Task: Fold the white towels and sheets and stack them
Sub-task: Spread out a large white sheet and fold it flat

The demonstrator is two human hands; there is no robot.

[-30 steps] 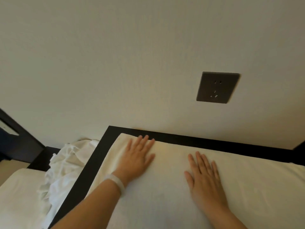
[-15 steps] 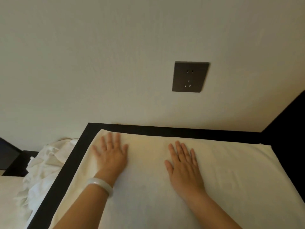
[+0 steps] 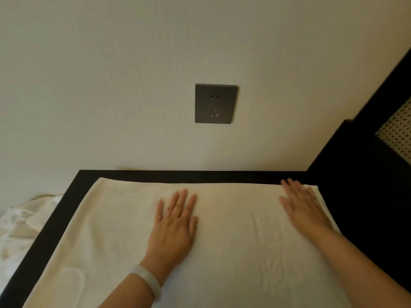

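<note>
Smoothing looks to be the step in hand: a white towel (image 3: 222, 252) lies spread flat on the black tabletop (image 3: 55, 230), directly below the wall socket (image 3: 215, 103), its far hem running along the tabletop's back strip under the socket. Both hands lie palm-down on it with fingers straight, gripping nothing. The left hand (image 3: 173, 227), a pale bangle (image 3: 148, 283) on its wrist, rests just left of the line straight down from the socket; the right hand (image 3: 304, 207) sits well to the right of the socket, at the towel's far right corner, and is blurred, so how hard it presses I cannot tell. The two are well apart. A crumpled heap of white linen (image 3: 20, 223) lies down and far left of the socket, off the tabletop's edge, judged to be waiting its turn.

To do this well, I would let the left hand act as the anchor under the socket while the right sweeps outward to the corner, so creases are pushed off the edge rather than bunched. Faint ripples show in the cloth down and right of the socket; they want flattening before any fold. The far hem should sit parallel to the back strip, corners square, since a skewed start will likely give a lopsided stack
</note>
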